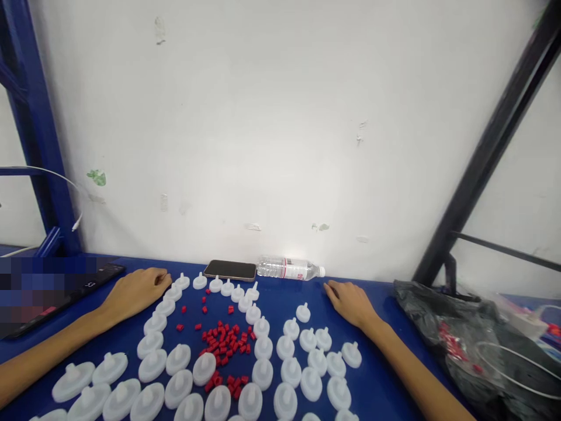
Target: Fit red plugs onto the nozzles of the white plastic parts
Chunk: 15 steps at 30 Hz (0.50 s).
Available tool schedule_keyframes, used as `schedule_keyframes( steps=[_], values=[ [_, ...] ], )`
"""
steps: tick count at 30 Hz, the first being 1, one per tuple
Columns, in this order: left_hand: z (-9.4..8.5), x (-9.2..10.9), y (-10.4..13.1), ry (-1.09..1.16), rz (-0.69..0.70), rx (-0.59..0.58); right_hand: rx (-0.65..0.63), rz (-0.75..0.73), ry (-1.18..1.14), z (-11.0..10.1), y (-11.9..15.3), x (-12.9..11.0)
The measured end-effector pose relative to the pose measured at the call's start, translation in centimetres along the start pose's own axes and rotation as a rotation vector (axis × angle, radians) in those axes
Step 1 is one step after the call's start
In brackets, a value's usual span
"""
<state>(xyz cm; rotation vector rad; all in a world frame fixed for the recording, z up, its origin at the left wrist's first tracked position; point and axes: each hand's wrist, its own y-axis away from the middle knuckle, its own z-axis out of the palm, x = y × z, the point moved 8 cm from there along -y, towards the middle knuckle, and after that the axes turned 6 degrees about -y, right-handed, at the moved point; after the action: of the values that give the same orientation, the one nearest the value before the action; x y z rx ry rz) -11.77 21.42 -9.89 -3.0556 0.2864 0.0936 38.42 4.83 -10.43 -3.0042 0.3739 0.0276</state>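
Two bare hands resting palm down on a blue counter point(385, 374), well apart, one at each side of a spread of small parts. Left hand point(135, 290): grip released, fingers loosely curled on the surface, holding nothing, fingertips just beside the far end of a curved row of white plastic caps point(164, 307). Right hand point(350, 302): grip released too, flat on the counter, empty, nearest a single white cap point(302, 312) lying apart to its left.

White caps, each a round disc with a short stem pointing up, arranged in a rough ring from the near edge up to the far side, with a second cluster point(313, 362) to the right, near the right forearm. Inside the ring, a scatter of small red pieces point(225, 342), densest in the middle, a few strays toward the left.

Against the white wall at the back: a phone point(229, 269) lying flat, screen dark, and just beside it on the right a clear water bottle point(289, 268) on its side. At far right, a crumpled black plastic bag point(464, 339) with more red bits showing inside. At far left, a dark flat device point(65, 292), partly blurred.
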Motion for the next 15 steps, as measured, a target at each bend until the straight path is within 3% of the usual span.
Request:
schedule_keyframes(
  steps=[15],
  values=[
    [0.21,-0.22,-0.26,-0.005,0.013,-0.008,-0.011,-0.018,-0.009,-0.12,0.24,-0.2]
  ],
)
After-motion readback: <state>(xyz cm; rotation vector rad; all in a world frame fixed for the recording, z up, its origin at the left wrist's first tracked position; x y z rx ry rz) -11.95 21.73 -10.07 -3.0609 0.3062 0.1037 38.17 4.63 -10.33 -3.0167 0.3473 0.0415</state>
